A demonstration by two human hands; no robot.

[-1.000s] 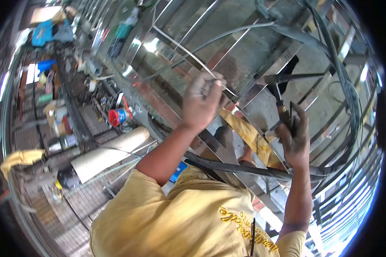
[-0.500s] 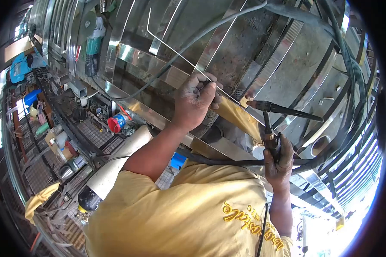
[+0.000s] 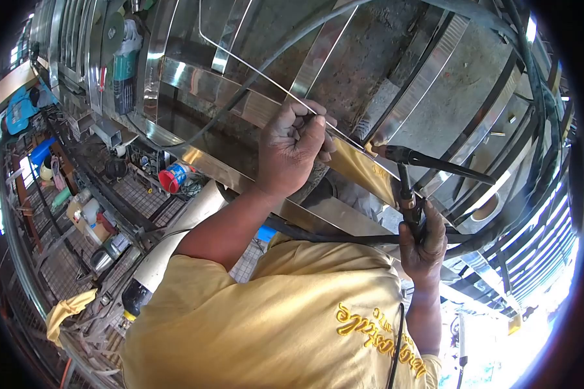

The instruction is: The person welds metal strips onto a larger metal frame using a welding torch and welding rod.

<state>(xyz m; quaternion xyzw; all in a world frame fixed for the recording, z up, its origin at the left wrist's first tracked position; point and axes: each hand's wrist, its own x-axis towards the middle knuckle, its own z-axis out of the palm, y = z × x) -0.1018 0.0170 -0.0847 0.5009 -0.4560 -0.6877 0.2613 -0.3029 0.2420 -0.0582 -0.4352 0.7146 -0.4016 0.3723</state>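
Rod (image 3: 259,73) and torch (image 3: 404,154) held close above polished metal bars (image 3: 435,71)

The person's left hand (image 3: 292,149) has the rod pinched between thumb and fingers, well down its length. From where I stand, that grip looks chosen for steering: the lower end is near the torch head, while the bent far end reaches out over the bars. The right hand (image 3: 425,246) is closed round the torch handle, below the head, which seems to keep those fingers back from the working end. Whether the rod's tip touches the torch or the metal, I cannot tell.

The torch head lies across the handle, its long black cap pointing away from the rod, so the nozzle side faces the rod's tip. A dark cable (image 3: 344,238) runs across in front of the yellow shirt (image 3: 259,311), perhaps kept close to the body so it stays off the open framework.

A white cylinder (image 3: 204,206) lies by the left arm, near a red and blue container (image 3: 172,178). Farther up, a green and black power tool (image 3: 124,68) sits beside the frame, likely parked there for easy reach.
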